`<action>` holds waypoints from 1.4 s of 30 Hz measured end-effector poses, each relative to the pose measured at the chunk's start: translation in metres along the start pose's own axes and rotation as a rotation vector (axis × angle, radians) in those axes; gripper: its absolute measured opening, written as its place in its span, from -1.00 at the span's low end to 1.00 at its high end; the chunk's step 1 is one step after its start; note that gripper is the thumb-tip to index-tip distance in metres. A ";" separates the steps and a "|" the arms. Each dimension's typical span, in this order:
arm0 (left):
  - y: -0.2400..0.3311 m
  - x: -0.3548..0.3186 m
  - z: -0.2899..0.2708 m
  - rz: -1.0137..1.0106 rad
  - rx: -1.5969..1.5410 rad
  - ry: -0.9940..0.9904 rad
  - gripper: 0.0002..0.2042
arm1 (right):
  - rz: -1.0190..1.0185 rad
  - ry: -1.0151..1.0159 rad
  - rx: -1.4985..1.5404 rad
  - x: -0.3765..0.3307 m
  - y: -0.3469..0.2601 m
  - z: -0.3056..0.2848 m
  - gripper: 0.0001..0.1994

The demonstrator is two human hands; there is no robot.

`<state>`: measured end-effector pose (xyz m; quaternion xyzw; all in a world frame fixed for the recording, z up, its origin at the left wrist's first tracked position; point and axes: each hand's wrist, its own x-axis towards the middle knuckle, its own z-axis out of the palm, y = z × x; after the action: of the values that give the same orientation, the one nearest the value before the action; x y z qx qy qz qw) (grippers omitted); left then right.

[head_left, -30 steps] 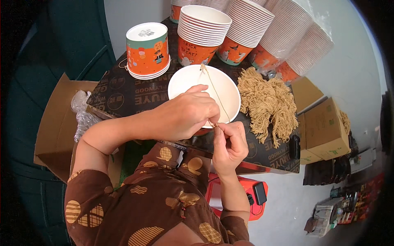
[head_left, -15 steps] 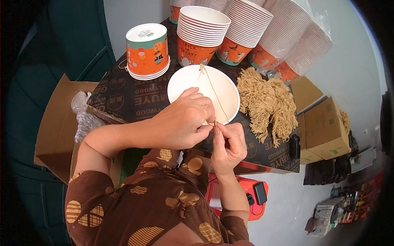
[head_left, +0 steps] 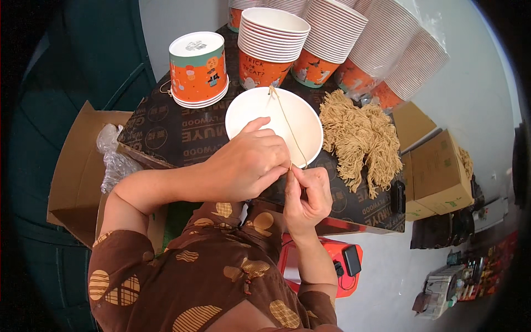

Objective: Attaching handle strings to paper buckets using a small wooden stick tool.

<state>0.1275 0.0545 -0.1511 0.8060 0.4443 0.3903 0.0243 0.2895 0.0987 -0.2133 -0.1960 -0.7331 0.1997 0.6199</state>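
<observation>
A white-lined paper bucket (head_left: 249, 113) lies with its open mouth facing me on the dark plywood table (head_left: 193, 130). A tan string (head_left: 290, 124) is knotted at the bucket's far rim and runs across the mouth to the near rim. There my left hand (head_left: 251, 160) pinches the string's end between thumb and fingers. My right hand (head_left: 308, 199) pinches the same end just beside it, the fingertips of both hands meeting. The knot or hole between the fingertips is hidden.
Behind stand an upturned orange bucket (head_left: 199, 77) and several stacks of nested buckets (head_left: 274, 41). A heap of tan strings (head_left: 362, 141) lies to the right. Cardboard boxes (head_left: 442, 171) stand beyond it, and an open carton (head_left: 77, 160) is at left. A red stool (head_left: 326, 265) stands below the table.
Both hands stay at the near rim with the string pinched. My left fingers have shifted slightly, closing in on the string; the bucket has hardly moved.
</observation>
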 end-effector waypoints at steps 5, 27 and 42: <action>-0.001 -0.002 0.002 0.001 0.013 0.048 -0.92 | 0.030 -0.061 -0.048 0.006 -0.003 -0.009 -0.80; -0.001 0.002 -0.002 -0.047 -0.037 0.036 -0.87 | -0.028 -0.164 0.126 -0.002 0.011 -0.042 -0.86; 0.000 0.010 -0.001 -0.148 -0.095 -0.044 -0.88 | 0.287 -0.335 0.617 0.002 0.008 -0.036 -0.87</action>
<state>0.1293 0.0616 -0.1443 0.7774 0.4829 0.3901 0.1013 0.3246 0.1079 -0.2103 -0.0654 -0.6948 0.5249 0.4873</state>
